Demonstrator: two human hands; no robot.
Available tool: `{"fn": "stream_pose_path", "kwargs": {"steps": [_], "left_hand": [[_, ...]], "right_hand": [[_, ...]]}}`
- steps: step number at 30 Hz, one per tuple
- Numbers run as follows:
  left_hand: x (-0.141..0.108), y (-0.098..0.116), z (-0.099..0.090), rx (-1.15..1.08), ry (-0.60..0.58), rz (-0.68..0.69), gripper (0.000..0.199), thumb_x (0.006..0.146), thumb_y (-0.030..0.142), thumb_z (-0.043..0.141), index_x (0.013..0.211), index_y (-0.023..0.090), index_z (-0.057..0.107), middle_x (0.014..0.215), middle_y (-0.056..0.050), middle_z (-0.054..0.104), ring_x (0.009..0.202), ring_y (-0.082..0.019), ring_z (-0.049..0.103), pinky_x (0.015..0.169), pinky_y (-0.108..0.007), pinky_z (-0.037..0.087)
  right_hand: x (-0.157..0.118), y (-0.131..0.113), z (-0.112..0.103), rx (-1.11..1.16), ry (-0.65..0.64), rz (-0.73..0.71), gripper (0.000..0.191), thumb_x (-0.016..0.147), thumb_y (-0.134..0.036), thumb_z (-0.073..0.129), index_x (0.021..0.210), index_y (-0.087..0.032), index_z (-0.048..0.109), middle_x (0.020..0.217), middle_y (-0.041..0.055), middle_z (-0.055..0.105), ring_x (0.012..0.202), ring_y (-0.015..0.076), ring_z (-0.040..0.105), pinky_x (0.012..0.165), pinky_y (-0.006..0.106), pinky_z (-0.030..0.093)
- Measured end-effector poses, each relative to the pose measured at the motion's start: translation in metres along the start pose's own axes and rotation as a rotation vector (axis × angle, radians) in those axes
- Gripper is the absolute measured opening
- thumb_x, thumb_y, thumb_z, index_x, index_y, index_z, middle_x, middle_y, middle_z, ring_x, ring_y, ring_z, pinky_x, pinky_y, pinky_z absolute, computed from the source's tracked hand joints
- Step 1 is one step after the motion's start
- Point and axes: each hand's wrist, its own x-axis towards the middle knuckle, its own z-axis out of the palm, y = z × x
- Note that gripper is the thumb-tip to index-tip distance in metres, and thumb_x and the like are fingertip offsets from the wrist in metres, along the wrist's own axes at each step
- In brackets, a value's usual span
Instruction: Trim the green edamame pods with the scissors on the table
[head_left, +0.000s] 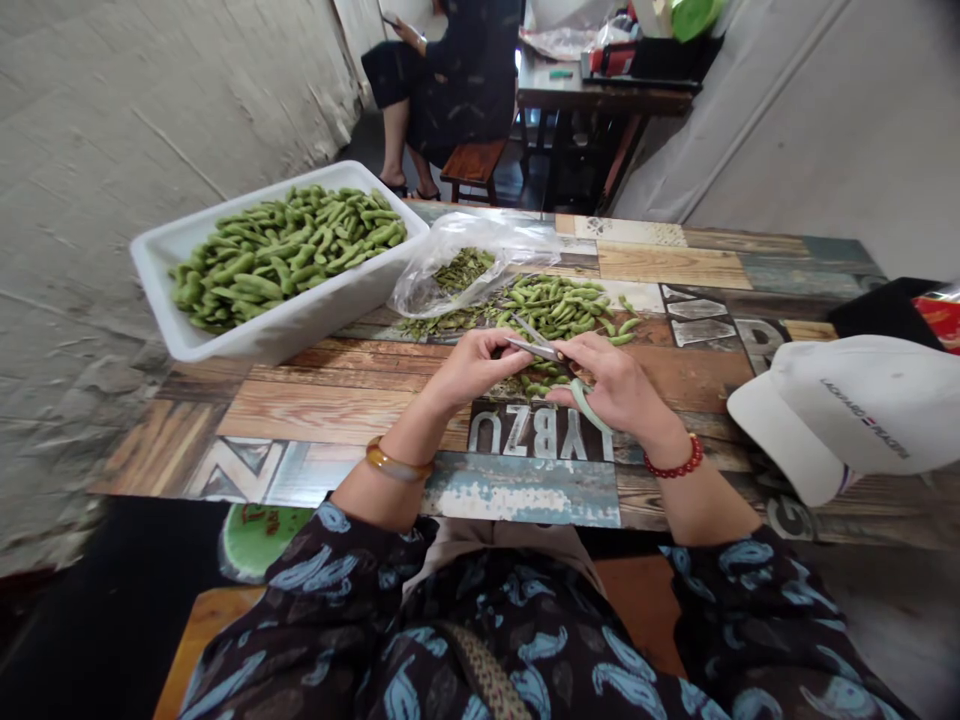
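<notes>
My right hand [611,375] grips a pair of scissors [589,408] with pale green handles, its metal blades parted and pointing left. At the blades, the fingers of my left hand [476,368] are pinched together; whatever they hold is too hidden to make out. Just beyond both hands lies a loose pile of green soybean pods [559,305], with a few more under the scissors. Left of that pile, a clear plastic bag [450,235] lies open with small green trimmings [463,268] in and around it.
A white plastic tub [300,325] full of pods [277,255] stands at the table's left. On the right of the patterned wooden table [322,400] rests a white cap [862,405]. Behind, a person [465,80] sits near a second table [547,95] and a wooden stool [472,162].
</notes>
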Motion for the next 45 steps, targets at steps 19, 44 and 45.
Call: {"fn": "stream_pose_path", "kwargs": {"steps": [19, 44, 45], "left_hand": [[0.003, -0.009, -0.004, -0.041, -0.081, -0.036, 0.033, 0.07, 0.039, 0.079, 0.071, 0.014, 0.056, 0.058, 0.006, 0.041, 0.051, -0.005, 0.03, 0.05, -0.022, 0.019], [0.001, -0.007, -0.002, -0.306, -0.038, -0.14, 0.026, 0.077, 0.038, 0.064, 0.082, 0.012, 0.065, 0.064, 0.003, 0.042, 0.049, -0.005, 0.03, 0.046, -0.022, 0.014], [0.001, -0.007, -0.002, -0.28, -0.025, -0.133, 0.027, 0.076, 0.039, 0.066, 0.081, 0.012, 0.065, 0.063, 0.003, 0.042, 0.05, -0.005, 0.03, 0.046, -0.022, 0.014]], "right_hand": [[0.0, 0.004, -0.001, 0.033, -0.016, -0.027, 0.049, 0.084, -0.046, 0.072, 0.123, -0.017, 0.063, 0.098, 0.0098, 0.065, 0.077, 0.0214, 0.06, 0.069, 0.035, 0.051], [-0.001, 0.013, 0.005, 0.009, 0.091, 0.014, 0.045, 0.084, -0.047, 0.072, 0.119, -0.02, 0.064, 0.096, 0.0087, 0.067, 0.085, 0.0242, 0.064, 0.075, 0.037, 0.053], [-0.001, 0.013, 0.005, 0.009, 0.087, 0.014, 0.045, 0.083, -0.047, 0.073, 0.118, -0.02, 0.064, 0.096, 0.009, 0.067, 0.085, 0.0242, 0.064, 0.075, 0.037, 0.053]]}}
